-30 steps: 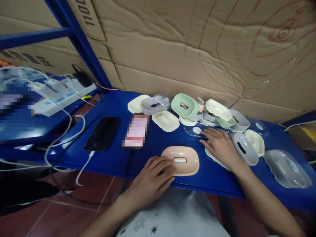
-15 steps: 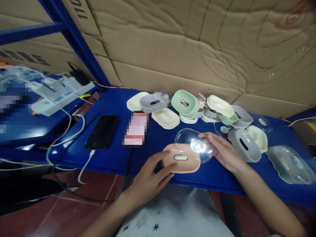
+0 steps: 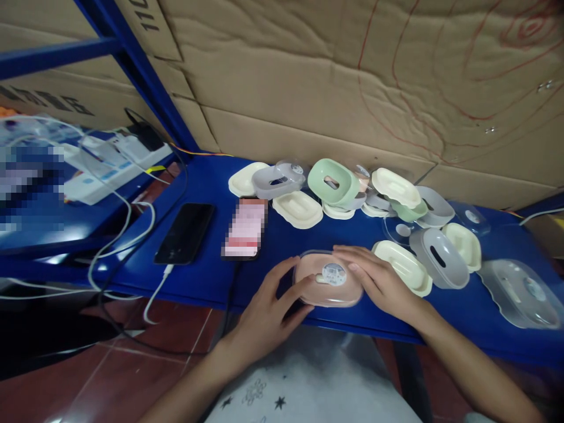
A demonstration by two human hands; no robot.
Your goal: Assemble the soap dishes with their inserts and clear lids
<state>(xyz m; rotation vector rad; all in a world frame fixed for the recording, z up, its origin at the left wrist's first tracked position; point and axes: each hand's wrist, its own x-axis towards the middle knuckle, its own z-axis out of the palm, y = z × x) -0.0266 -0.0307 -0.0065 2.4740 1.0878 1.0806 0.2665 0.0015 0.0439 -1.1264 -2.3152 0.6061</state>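
Observation:
A peach soap box (image 3: 308, 296) lies near the front edge of the blue table, with a clear lid (image 3: 333, 274) over it. The lid carries a round white label, and the box's slot shows a pale piece through it. My left hand (image 3: 275, 302) grips the box and lid at the left side, thumb at the near edge and fingers on top. At the right side my right hand (image 3: 374, 279) holds the lid's edge, its fingers along the far right rim; its thumb lies beside the label. Whether the lid is fully seated I cannot tell.
Right of my hand lie a cream tray (image 3: 403, 267), a grey soap box (image 3: 440, 258) and a clear lid (image 3: 520, 294). A green soap box (image 3: 332, 181) and several cream and grey parts stand behind. Two phones (image 3: 185, 234) and white cables lie left.
My right hand has brought the clear lid left and down over the peach box. A cream tray beside my right hand now shows. My left hand stays at the box's left side.

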